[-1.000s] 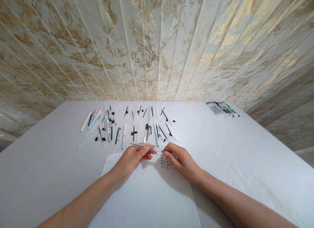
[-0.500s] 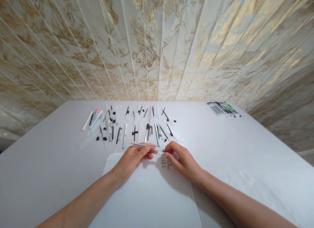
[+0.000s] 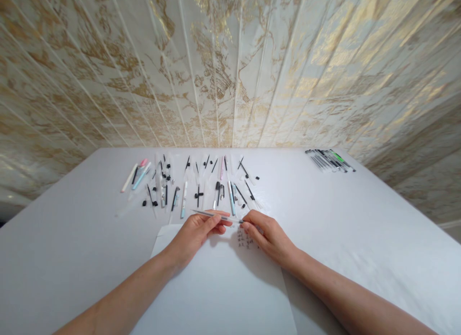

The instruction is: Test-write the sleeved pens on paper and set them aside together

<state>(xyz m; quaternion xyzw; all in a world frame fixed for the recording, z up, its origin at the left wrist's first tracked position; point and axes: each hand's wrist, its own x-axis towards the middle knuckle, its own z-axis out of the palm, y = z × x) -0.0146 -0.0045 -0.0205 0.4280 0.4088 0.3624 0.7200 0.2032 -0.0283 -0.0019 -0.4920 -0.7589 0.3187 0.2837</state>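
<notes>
A clear-barrelled pen [image 3: 234,220] with a dark refill inside is held nearly level above the white paper [image 3: 216,287]. My left hand [image 3: 200,232] is closed around its barrel, thumb on top. The fingertips of my right hand [image 3: 266,232] pinch its dark right end, covering part of it. Beneath my right hand, rows of handwriting [image 3: 245,239] show near the paper's top right corner. Just beyond both hands lie loose pen parts, among them a light blue pen barrel [image 3: 231,199] and a black cap [image 3: 217,185].
Several barrels, refills and small black caps [image 3: 154,203] are spread across the back of the white table [image 3: 360,229]. Pink, white and blue pens [image 3: 140,175] lie at the far left. A row of clear pens [image 3: 329,161] rests at the back right, near the patterned wall [image 3: 230,85].
Both hands stay nearly in place on the pen. My right fingers have curled slightly closer over its end. The view has shifted very slightly.
</notes>
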